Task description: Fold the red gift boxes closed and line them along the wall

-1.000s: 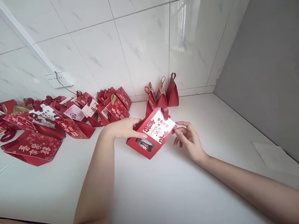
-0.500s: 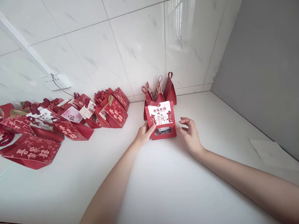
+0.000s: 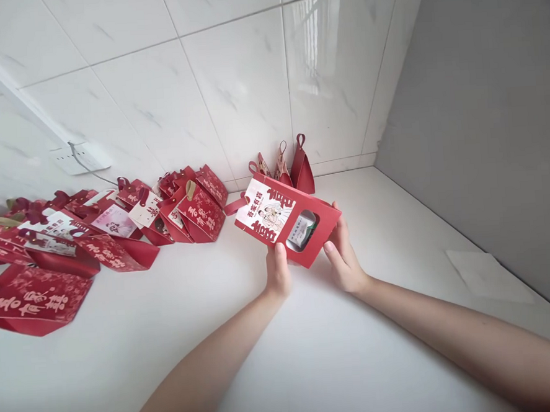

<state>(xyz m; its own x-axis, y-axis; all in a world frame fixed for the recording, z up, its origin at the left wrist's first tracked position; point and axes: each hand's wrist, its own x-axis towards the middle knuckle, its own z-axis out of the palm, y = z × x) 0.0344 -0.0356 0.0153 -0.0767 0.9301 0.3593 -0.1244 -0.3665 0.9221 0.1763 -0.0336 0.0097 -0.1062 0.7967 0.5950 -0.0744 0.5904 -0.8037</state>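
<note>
A red gift box (image 3: 316, 211) with a white printed card, a ribbon loop and a small window is tilted over on its side between my hands, its top pointing left. Through the window shows a packet (image 3: 302, 230). My left hand (image 3: 279, 271) grips the lower edge, thumb on the front and fingers hidden behind. My right hand (image 3: 346, 260) holds the bottom end at the right, its thumb near the corner and its fingers behind. Just beyond stand several red gift boxes (image 3: 303, 172) with loops upright against the wall, partly covered by the held one.
Many similar red boxes (image 3: 205, 213) lie piled along the wall on the left, one box (image 3: 33, 301) nearest the front. A thin white sheet (image 3: 488, 275) lies at the right on the white table (image 3: 285, 367). A socket with a cable (image 3: 79, 157) is on the tiled wall.
The box has gone from upright to tilted, its top swung left. My right hand, apart from it before, now holds its bottom end. The view has shifted slightly right.
</note>
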